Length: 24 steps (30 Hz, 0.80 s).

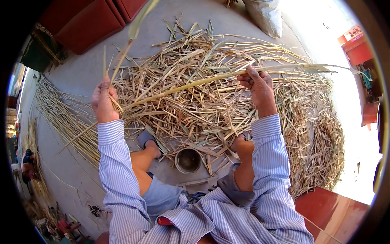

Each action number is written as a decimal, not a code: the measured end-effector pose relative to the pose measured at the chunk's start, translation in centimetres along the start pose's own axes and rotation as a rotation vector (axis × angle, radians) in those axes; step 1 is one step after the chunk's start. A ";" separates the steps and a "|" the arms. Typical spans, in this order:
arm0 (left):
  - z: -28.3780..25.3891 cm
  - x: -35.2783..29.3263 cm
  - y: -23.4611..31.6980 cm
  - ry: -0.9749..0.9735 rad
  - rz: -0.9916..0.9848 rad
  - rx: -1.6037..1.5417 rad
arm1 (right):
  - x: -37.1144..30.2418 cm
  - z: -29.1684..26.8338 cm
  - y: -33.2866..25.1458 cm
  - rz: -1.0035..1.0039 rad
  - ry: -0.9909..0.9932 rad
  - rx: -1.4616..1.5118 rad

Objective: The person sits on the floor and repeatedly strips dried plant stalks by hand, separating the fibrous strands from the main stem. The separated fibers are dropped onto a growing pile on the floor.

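A long yellowish reed stalk [178, 88] slants across in front of me above a heap of dry stalk pieces and leaves [191, 65]. My right hand [258, 83] pinches it toward its leafy end, which trails off to the right. My left hand [106, 99] is closed around several stalks near the other end. One stalk with a broad leaf [140, 19] rises from that hand to the upper edge, and a thin end sticks out below it to the left. What lies inside the left palm is hidden.
A small round metal bowl [188, 160] stands between my feet. Long bare stalks [69, 118] lie in a bundle at left. Red seats [87, 26] stand at the upper left, a pale sack [266, 16] at the top. More cut leaves [317, 142] are heaped at right.
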<state>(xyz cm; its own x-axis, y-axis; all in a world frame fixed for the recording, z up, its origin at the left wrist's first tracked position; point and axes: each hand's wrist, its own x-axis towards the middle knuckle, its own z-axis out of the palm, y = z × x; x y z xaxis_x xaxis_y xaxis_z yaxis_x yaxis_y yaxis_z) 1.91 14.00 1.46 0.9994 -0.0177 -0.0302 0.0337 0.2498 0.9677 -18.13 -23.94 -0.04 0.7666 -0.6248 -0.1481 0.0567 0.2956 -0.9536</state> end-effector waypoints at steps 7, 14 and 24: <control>0.8 -0.8 -2.4 -0.145 0.877 1.474 | 0.2 0.4 0.3 -0.055 -0.022 -0.006; 4.3 -3.4 -4.2 -0.862 0.124 0.797 | 0.1 -0.2 -0.5 -0.129 -0.177 0.107; 2.2 -0.9 -2.2 -0.318 0.147 0.528 | 0.1 -1.1 -0.9 -0.204 -0.244 0.185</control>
<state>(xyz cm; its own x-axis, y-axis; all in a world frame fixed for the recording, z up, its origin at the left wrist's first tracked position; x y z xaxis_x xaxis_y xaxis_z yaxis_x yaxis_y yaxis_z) 0.88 11.30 -0.13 0.9387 -0.3266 0.1099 -0.1943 -0.2384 0.9515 -18.76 -25.04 0.49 0.8566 -0.4999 0.1281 0.3213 0.3223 -0.8905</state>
